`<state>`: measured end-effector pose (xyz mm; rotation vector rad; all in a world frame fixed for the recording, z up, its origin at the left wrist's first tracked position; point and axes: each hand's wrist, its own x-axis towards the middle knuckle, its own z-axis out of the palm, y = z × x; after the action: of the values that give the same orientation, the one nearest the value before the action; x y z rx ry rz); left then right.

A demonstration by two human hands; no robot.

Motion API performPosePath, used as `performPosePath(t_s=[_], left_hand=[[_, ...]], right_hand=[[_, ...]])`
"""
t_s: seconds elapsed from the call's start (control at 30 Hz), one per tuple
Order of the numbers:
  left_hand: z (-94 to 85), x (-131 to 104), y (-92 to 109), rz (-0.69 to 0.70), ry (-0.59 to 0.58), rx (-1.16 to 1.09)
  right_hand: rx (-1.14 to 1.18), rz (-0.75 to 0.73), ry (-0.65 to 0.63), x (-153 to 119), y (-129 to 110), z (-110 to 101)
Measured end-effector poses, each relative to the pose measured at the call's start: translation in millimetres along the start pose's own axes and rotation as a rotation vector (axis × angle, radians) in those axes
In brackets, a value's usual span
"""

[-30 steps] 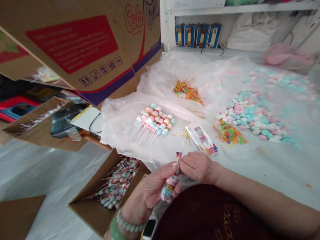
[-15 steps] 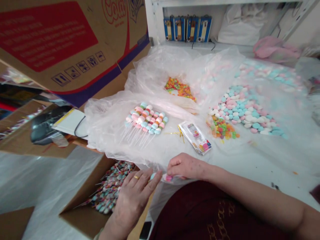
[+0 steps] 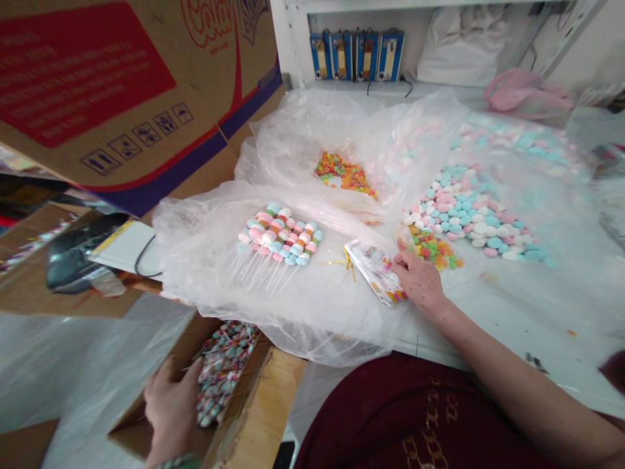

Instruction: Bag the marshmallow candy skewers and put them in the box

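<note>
Down at the lower left, my left hand [image 3: 172, 405] is over the cardboard box [image 3: 131, 417] of wrapped candy skewers [image 3: 222, 371]. Its thumb and fingers are apart, and I see nothing held in it. On the table, my right hand [image 3: 420, 283] pinches the edge of a stack of printed plastic bags [image 3: 374, 264]. Gold twist ties [image 3: 347, 262] lie at the left of the stack. Farther left are marshmallow skewers [image 3: 280, 234] in a row, their white sticks pointing toward me. Just beyond my right hand lie gummy rings [image 3: 434, 247].
Pink, white and blue marshmallows [image 3: 473, 212] lie loose on the right, and more gummy rings [image 3: 344, 172] at the back. Clear plastic sheeting [image 3: 219, 280] covers the table. A large carton [image 3: 195, 85] stands at the left, with blue boxes [image 3: 366, 55] on the shelf behind.
My hands have moved apart from the small wrapped piece at the table edge. The left went down to the box; the right moved forward onto the printed bags.
</note>
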<state>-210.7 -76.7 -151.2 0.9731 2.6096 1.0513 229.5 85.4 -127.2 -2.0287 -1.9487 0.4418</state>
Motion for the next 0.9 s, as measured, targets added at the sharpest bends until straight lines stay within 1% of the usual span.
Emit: performPosePath(t_s=[0.03,0.07,0.1,0.13,0.17,0.2,0.23,0.27,0.33,0.4,0.43,0.47,0.5,0.53,0.57,0.63,0.7,0.77,0.8,0.83,0.9], left_hand=[[6.5,-7,19,0.042,0.111,0.081],[13.3,-17,42,0.139,0.19,0.056],[20.5,-30,65,0.252,0.241,-0.038],[28.1,-45,89,0.35,0.16,-0.113],[36.1,-60,113,0.414,0.112,-0.217],[44.5,-75,136,0.422,-0.054,-0.317],[53.0,-89,157,0.386,-0.274,-0.41],[61.6,-101,176,0.308,-0.483,-0.499],[77.4,-119,205,0.063,-0.861,-0.665],[90.4,-130,224,-0.169,-1.096,-0.837],[95.6,-134,230,-0.268,-1.189,-0.917],[99.9,-137,234,-0.345,-1.25,-0.99],[103.4,-139,236,-0.401,-1.275,-1.049],[106.1,-141,236,-0.441,-1.258,-1.093],[108.0,-141,235,-0.467,-1.204,-1.123],[109.0,-136,230,-0.491,-1.057,-1.151],[105.8,-125,221,-0.526,-0.929,-1.183],[98.1,-107,207,-0.573,-0.796,-1.226],[92.8,-96,198,-0.592,-0.718,-1.244],[86.9,-85,188,-0.604,-0.648,-1.253],[74.9,-67,169,-0.609,-0.553,-1.257]], right_hand=[[0.009,-0.026,0.046,-2,2,-1],[0.028,-0.077,0.103,-4,5,-2],[0.059,-0.145,0.169,-6,7,-3],[0.102,-0.215,0.244,-10,9,-5],[0.152,-0.274,0.32,-13,9,-7],[0.208,-0.315,0.381,-17,8,-10],[0.271,-0.338,0.411,-21,5,-13],[0.342,-0.336,0.409,-26,0,-16],[0.509,-0.272,0.327,-35,-14,-22],[0.672,-0.165,0.216,-42,-30,-23],[0.735,-0.103,0.166,-44,-38,-23],[0.779,-0.048,0.116,-45,-45,-21],[0.801,-0.009,0.069,-46,-52,-18],[0.802,0.013,0.028,-45,-58,-14],[0.786,0.016,-0.007,-44,-63,-10],[0.724,-0.048,-0.064,-40,-72,-3],[0.681,-0.16,-0.133,-34,-84,3],[0.708,-0.214,-0.232,-26,-98,10],[0.748,-0.199,-0.306,-22,-106,14],[0.802,-0.154,-0.394,-18,-115,19],[0.938,-0.002,-0.579,-12,-135,30]])
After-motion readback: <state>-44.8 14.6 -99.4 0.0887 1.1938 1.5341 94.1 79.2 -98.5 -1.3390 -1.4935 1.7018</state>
